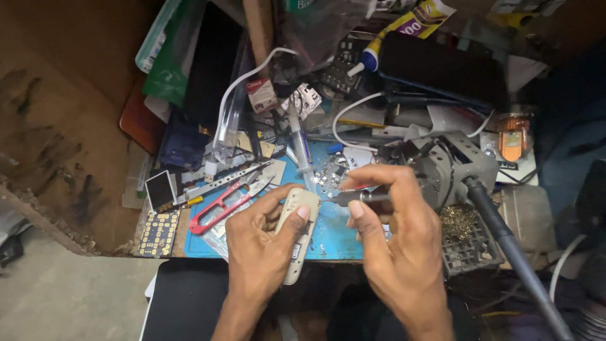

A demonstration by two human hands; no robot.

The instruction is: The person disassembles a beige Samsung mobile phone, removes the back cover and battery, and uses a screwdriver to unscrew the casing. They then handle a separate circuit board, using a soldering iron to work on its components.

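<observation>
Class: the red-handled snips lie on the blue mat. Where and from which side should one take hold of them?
Grip the red-handled snips at the red loop, from the lower left: the loop end lies toward the mat's near edge, blades pointing up-right, away, probably safest.

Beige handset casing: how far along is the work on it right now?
Done: the beige handset casing is off the blue mat and in the left hand. In hand: the right hand holds a dark-handled driver, tip at the casing's upper end. Left: the casing looks closed; red-handled snips lie unused.
</observation>
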